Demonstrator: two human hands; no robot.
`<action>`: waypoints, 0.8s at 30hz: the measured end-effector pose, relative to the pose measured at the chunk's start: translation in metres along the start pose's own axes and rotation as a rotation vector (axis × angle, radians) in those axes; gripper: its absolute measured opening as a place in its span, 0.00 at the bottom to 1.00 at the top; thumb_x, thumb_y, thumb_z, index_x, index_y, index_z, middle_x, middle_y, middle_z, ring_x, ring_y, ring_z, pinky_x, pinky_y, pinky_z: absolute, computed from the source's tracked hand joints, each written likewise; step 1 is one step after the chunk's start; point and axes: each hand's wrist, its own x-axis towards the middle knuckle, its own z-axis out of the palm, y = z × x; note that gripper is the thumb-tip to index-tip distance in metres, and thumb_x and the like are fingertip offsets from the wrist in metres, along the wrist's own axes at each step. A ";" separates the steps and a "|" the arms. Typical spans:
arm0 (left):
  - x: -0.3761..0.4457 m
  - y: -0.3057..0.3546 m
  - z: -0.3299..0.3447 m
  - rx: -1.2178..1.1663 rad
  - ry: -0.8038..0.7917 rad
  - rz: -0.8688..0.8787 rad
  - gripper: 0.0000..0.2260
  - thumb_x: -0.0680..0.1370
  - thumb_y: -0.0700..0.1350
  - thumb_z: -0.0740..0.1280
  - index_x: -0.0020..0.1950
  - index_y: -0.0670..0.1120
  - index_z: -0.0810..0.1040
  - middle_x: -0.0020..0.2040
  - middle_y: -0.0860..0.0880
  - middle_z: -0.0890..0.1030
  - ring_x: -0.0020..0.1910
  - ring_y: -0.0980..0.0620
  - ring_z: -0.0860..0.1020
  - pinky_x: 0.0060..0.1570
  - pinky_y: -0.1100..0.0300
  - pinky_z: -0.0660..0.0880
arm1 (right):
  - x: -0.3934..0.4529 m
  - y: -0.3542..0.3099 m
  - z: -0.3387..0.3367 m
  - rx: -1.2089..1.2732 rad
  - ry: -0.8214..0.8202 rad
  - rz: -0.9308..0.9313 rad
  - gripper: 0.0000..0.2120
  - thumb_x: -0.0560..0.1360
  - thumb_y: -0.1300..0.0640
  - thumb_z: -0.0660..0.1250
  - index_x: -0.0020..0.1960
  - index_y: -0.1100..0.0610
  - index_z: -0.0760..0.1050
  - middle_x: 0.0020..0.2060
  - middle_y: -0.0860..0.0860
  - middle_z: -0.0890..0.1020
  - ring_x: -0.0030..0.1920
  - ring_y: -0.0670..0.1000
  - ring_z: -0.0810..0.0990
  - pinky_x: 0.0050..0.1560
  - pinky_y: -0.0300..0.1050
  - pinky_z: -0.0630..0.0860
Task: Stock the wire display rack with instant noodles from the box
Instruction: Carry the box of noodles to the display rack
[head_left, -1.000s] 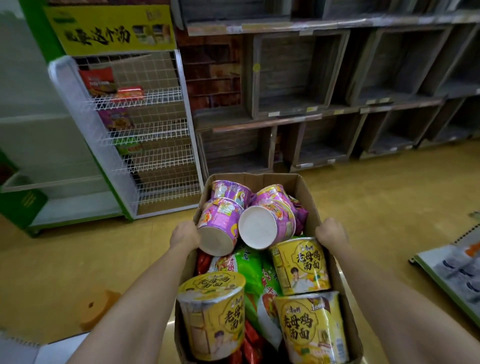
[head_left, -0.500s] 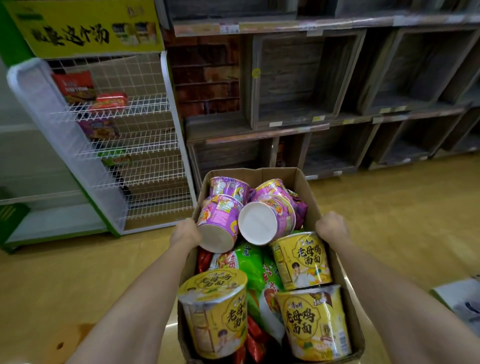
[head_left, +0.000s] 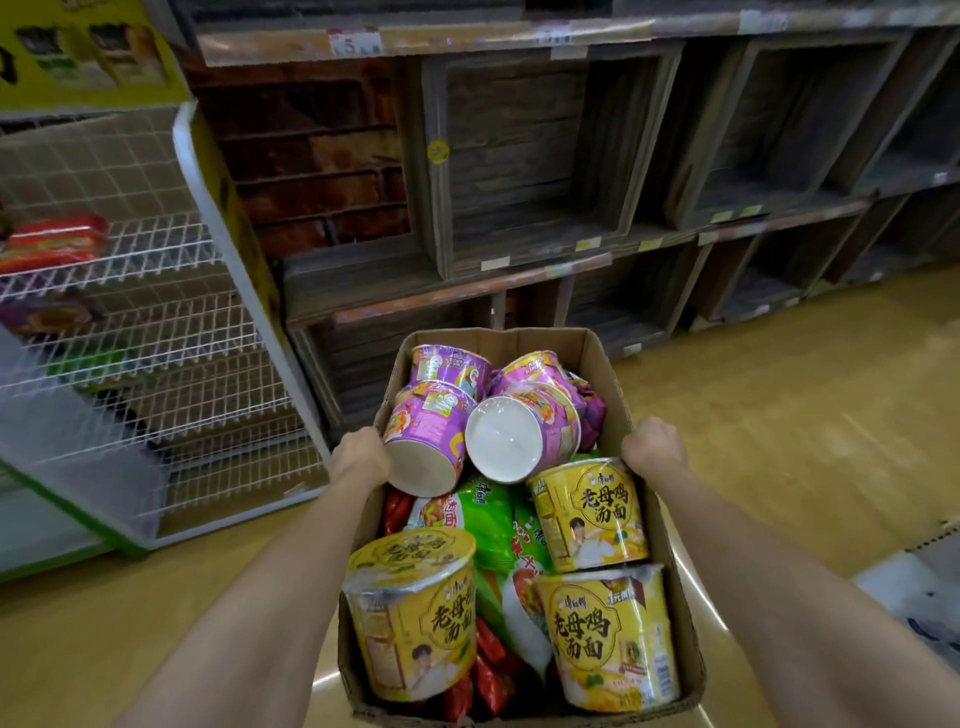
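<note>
You carry the box (head_left: 498, 345) toward the rack (head_left: 156, 291), your left hand (head_left: 361, 457) and right hand (head_left: 653, 447) each gripping a side wall, fingers wrapped over the cardboard edges and mostly hidden from view. Stocking looks barely begun: the rack, well off to the left of your left fingers, holds only a few packets on its upper wire shelves, while the box between your hands is full. Just inside your left fingers lie purple cups (head_left: 428, 431), tipped on their sides with white bottoms showing; just inside your right fingers stand yellow cups (head_left: 587, 506), glossy with shrink film. Soft green packets (head_left: 488, 514) and red packets (head_left: 488, 670) fill the gaps. The rack is thin white wire mesh; the box is plain corrugated card.
</note>
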 end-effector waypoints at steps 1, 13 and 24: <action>0.010 0.011 0.002 -0.001 -0.006 -0.004 0.11 0.77 0.42 0.64 0.58 0.41 0.74 0.58 0.40 0.77 0.57 0.40 0.76 0.55 0.50 0.76 | 0.015 -0.001 -0.001 0.001 -0.005 0.005 0.12 0.77 0.64 0.58 0.56 0.68 0.75 0.55 0.63 0.78 0.55 0.62 0.77 0.47 0.47 0.72; 0.099 0.151 0.030 -0.058 -0.018 -0.124 0.12 0.77 0.43 0.64 0.58 0.40 0.75 0.57 0.40 0.78 0.56 0.41 0.76 0.51 0.52 0.75 | 0.209 -0.020 -0.033 0.012 -0.062 -0.082 0.10 0.77 0.63 0.60 0.52 0.68 0.77 0.51 0.63 0.80 0.51 0.61 0.79 0.49 0.50 0.76; 0.214 0.201 0.058 -0.113 -0.096 -0.245 0.14 0.77 0.43 0.65 0.60 0.39 0.74 0.58 0.39 0.76 0.57 0.40 0.76 0.50 0.53 0.74 | 0.334 -0.066 0.007 -0.070 -0.145 -0.019 0.10 0.77 0.65 0.59 0.51 0.68 0.77 0.48 0.62 0.79 0.45 0.59 0.76 0.43 0.47 0.72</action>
